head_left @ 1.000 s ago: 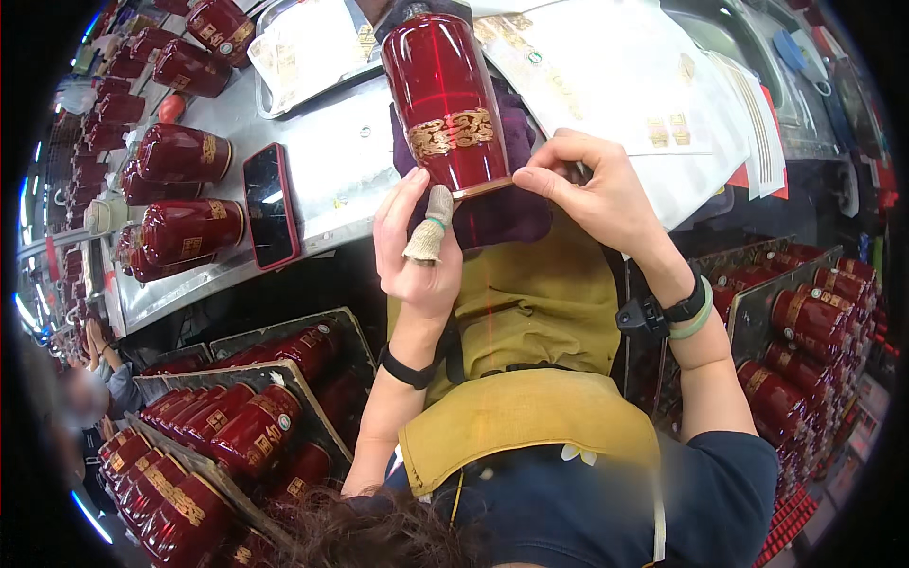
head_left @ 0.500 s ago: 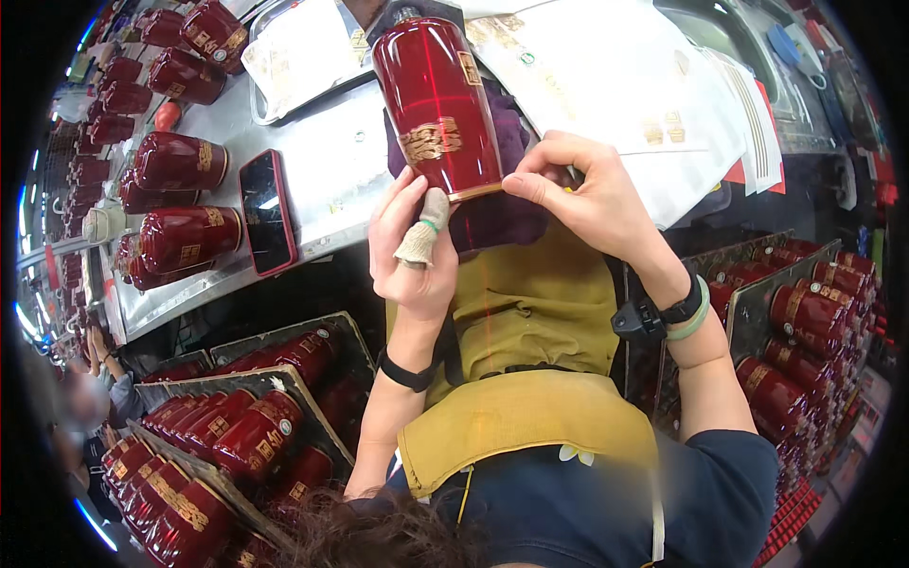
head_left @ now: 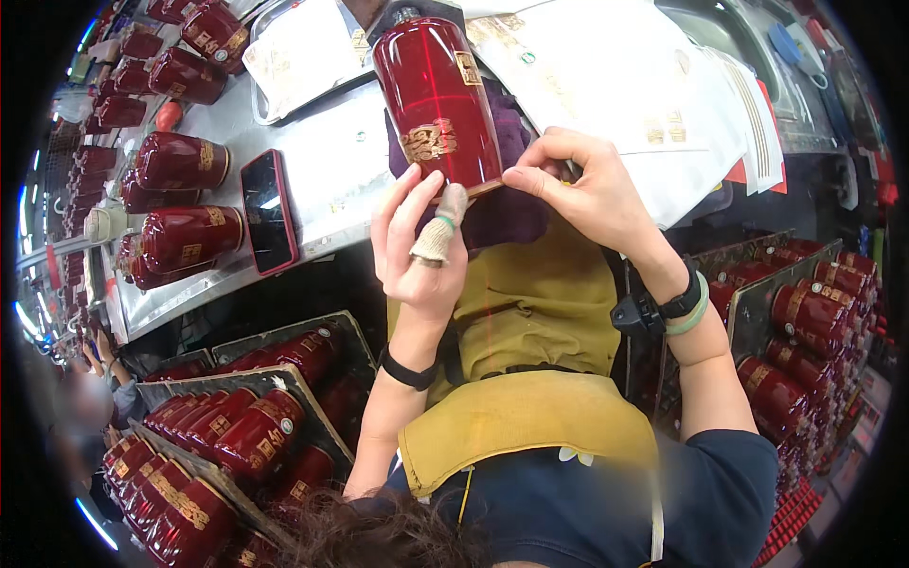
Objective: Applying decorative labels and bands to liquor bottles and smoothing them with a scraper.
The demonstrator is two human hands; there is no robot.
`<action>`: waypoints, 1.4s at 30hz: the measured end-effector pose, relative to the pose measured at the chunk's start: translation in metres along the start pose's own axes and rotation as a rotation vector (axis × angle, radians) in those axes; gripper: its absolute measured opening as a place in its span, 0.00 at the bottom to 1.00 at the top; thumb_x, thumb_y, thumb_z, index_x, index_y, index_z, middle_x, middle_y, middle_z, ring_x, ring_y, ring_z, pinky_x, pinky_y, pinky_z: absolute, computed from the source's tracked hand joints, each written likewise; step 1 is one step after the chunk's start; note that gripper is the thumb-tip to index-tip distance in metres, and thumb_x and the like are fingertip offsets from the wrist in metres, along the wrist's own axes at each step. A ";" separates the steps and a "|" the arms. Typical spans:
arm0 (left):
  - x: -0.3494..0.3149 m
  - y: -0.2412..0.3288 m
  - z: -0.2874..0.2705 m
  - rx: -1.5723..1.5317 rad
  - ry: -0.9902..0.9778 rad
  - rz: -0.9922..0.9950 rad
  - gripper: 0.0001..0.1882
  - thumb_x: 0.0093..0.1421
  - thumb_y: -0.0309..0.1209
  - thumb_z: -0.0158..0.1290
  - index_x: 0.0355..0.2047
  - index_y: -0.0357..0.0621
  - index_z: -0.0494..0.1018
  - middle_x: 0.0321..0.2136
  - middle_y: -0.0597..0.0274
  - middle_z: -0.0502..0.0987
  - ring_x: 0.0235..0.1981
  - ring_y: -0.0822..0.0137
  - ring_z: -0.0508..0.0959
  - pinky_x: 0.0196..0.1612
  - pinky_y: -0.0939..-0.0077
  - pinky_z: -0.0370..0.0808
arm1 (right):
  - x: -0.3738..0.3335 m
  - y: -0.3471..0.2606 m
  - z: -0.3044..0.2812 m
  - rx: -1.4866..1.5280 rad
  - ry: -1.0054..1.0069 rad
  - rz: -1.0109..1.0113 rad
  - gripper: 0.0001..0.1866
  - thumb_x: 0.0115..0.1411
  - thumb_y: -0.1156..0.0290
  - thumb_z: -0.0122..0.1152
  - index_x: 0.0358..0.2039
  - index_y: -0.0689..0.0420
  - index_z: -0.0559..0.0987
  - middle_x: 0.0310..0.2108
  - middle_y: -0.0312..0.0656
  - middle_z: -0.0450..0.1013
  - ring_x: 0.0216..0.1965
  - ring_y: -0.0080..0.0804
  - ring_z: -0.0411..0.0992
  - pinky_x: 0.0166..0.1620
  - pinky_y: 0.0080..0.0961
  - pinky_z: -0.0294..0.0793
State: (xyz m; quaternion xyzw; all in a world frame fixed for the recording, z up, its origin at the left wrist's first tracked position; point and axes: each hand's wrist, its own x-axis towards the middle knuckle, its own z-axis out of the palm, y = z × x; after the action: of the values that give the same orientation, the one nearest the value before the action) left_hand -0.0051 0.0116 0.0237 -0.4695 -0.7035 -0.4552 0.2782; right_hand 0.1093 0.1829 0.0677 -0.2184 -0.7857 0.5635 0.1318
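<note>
A glossy red bottle (head_left: 438, 99) with gold decorations lies on a dark purple cloth (head_left: 516, 213), its neck pointing away from me and its base toward me. My left hand (head_left: 423, 241) is at the base's left side, fingers stretched out with their tips against the glass. A pale fabric cot (head_left: 436, 241) with a green band covers one finger. At the base's right edge my right hand (head_left: 579, 189) pinches thumb and forefinger together. Whatever lies between those fingertips is too small to make out. A thin gold edge runs along the base beside them.
White sheets with gold decals (head_left: 615, 85) lie to the right of the bottle. A phone (head_left: 268, 210) and several red bottles (head_left: 189, 239) stand or lie on the metal table at left. Crates of red bottles (head_left: 256, 431) flank me. Another person's hand (head_left: 99, 350) shows far left.
The bottle has turned slightly about its length, its gold decorations shifting. My left hand's fingers have moved a little right and straightened. My right hand keeps its pinch at the base.
</note>
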 end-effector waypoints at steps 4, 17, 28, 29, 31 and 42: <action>-0.014 -0.005 0.001 -0.165 0.019 -0.169 0.15 0.60 0.10 0.60 0.48 0.25 0.79 0.49 0.46 0.81 0.52 0.54 0.83 0.54 0.65 0.84 | 0.002 -0.003 0.003 0.010 -0.005 -0.026 0.08 0.61 0.71 0.72 0.31 0.62 0.84 0.24 0.29 0.70 0.26 0.16 0.61 0.31 0.20 0.61; 0.002 0.004 0.001 0.001 -0.015 -0.034 0.15 0.55 0.15 0.68 0.44 0.32 0.82 0.47 0.49 0.82 0.48 0.53 0.82 0.50 0.62 0.81 | 0.002 -0.005 0.004 -0.024 0.016 -0.063 0.10 0.60 0.68 0.73 0.30 0.62 0.85 0.22 0.33 0.71 0.24 0.19 0.63 0.30 0.23 0.64; -0.016 -0.004 -0.001 -0.028 0.006 -0.092 0.19 0.55 0.11 0.64 0.48 0.28 0.80 0.50 0.49 0.81 0.50 0.51 0.81 0.53 0.62 0.80 | 0.001 0.001 0.007 -0.015 0.017 -0.057 0.08 0.61 0.71 0.72 0.31 0.63 0.84 0.25 0.31 0.71 0.26 0.16 0.62 0.31 0.20 0.62; -0.014 -0.003 -0.001 -0.030 0.005 -0.091 0.19 0.55 0.11 0.64 0.48 0.28 0.80 0.50 0.49 0.81 0.50 0.51 0.81 0.53 0.62 0.80 | 0.002 0.001 0.007 -0.015 0.019 -0.056 0.08 0.61 0.71 0.72 0.31 0.63 0.84 0.25 0.31 0.71 0.26 0.16 0.62 0.31 0.20 0.62; -0.012 -0.002 -0.003 0.046 -0.020 -0.031 0.19 0.54 0.12 0.65 0.47 0.32 0.81 0.50 0.50 0.81 0.53 0.50 0.80 0.56 0.60 0.78 | 0.003 0.001 0.008 0.001 0.045 -0.075 0.11 0.59 0.67 0.73 0.31 0.62 0.85 0.21 0.38 0.72 0.24 0.24 0.67 0.30 0.26 0.67; 0.003 0.002 -0.002 0.046 -0.062 0.043 0.13 0.54 0.13 0.67 0.40 0.34 0.83 0.43 0.50 0.84 0.47 0.54 0.83 0.47 0.67 0.83 | 0.003 -0.003 0.008 -0.025 0.055 -0.079 0.10 0.59 0.68 0.73 0.31 0.63 0.85 0.22 0.38 0.74 0.24 0.24 0.67 0.31 0.26 0.68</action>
State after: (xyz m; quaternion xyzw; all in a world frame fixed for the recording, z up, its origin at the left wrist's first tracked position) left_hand -0.0045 0.0112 0.0284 -0.4920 -0.7117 -0.4181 0.2768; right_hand 0.1025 0.1770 0.0682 -0.2040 -0.7967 0.5420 0.1729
